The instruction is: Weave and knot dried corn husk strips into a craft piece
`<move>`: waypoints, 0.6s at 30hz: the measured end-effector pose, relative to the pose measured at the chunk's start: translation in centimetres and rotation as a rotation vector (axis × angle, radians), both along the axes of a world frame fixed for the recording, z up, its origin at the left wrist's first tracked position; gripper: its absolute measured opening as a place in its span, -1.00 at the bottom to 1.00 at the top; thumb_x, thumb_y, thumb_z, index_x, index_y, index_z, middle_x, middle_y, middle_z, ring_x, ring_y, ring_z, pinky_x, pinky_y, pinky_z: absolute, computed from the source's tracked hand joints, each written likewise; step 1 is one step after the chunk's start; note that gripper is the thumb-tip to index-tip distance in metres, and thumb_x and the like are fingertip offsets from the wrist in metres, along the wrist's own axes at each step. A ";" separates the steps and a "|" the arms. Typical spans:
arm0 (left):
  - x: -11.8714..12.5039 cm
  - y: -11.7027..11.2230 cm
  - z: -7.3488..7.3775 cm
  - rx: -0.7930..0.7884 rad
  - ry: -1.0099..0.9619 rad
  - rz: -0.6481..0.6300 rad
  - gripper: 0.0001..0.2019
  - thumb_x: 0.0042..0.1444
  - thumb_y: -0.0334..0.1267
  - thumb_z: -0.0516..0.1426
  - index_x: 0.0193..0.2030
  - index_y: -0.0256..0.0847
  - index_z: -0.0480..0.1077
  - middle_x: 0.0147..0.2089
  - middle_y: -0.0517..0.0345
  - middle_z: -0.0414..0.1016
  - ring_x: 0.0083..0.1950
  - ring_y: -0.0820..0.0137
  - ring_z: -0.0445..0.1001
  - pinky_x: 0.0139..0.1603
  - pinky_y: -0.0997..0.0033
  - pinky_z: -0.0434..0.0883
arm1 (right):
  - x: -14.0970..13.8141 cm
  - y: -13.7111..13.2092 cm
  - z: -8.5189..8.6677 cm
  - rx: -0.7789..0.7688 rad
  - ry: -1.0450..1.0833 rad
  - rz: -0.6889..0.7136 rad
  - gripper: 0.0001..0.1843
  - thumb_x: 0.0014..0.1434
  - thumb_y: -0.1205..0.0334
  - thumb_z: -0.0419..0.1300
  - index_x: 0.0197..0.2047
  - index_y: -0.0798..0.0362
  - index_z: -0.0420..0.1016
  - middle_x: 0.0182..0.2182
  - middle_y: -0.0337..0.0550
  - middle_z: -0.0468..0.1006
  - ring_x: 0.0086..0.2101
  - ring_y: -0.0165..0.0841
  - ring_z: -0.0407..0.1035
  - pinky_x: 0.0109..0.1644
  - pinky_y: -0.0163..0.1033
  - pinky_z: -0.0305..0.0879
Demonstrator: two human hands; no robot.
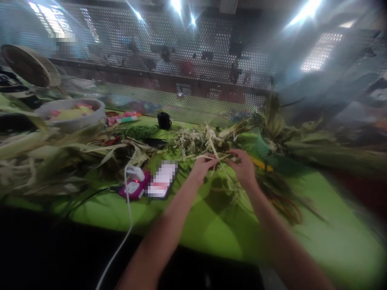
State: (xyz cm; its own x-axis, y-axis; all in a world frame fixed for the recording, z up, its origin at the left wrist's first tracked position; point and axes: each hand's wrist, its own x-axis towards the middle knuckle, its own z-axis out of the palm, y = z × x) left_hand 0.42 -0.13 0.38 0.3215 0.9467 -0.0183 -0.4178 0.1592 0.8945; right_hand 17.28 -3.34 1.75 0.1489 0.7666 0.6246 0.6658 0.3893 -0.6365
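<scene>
Over the bright green table [220, 237], my two hands work close together on thin, pale strips of dried leaf [222, 156]. My left hand [203, 167] pinches a strip between thumb and fingers. A short gap to the right, my right hand [242, 166] has its fingers closed on the same strips. Loose strands [232, 187] trail below the hands onto the table. Just behind them lies a pile of cut pale plant pieces [187, 143]. Blur hides the fine detail at the fingertips.
Long dry leaves [69, 161] cover the left side, near a white basin [72, 114]. A phone [162, 180] lies by a magenta power strip [134, 187] with a white cable. A black cup-like object [164, 120] stands behind. A green basket [267, 149] holds leaves at right.
</scene>
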 end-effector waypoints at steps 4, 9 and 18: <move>0.0 0.5 -0.3 -0.051 -0.001 0.095 -0.67 -0.28 -0.21 0.40 -0.41 -0.25 0.39 -0.51 0.24 0.45 -0.50 0.50 0.39 -0.40 0.48 0.33 | -0.9 -1.3 1.3 0.153 -0.169 0.039 -0.78 0.14 0.16 0.28 -0.12 -0.05 0.55 -0.13 -0.12 0.59 -0.05 -0.19 0.39 0.08 -0.04 0.22; 0.1 0.7 -0.3 -0.077 -0.028 0.123 -0.66 -0.28 -0.23 0.39 -0.38 -0.26 0.40 -0.47 0.22 0.49 -0.45 0.49 0.43 -0.34 0.49 0.35 | -2.2 -1.7 1.0 0.099 -0.256 0.212 -0.83 0.17 0.28 0.26 -0.14 -0.06 0.56 -0.23 -0.17 0.61 -0.18 -0.23 0.42 -0.06 -0.10 0.29; 0.0 0.6 -0.4 -0.115 0.021 0.121 -0.72 -0.28 -0.24 0.38 -0.41 -0.27 0.46 -0.57 0.25 0.41 -0.54 0.54 0.30 -0.50 0.53 0.16 | -2.7 -1.6 0.0 0.134 -0.283 0.162 -0.90 0.23 0.24 0.20 -0.26 -0.04 0.57 -0.30 -0.13 0.57 -0.23 -0.24 0.41 -0.14 -0.13 0.33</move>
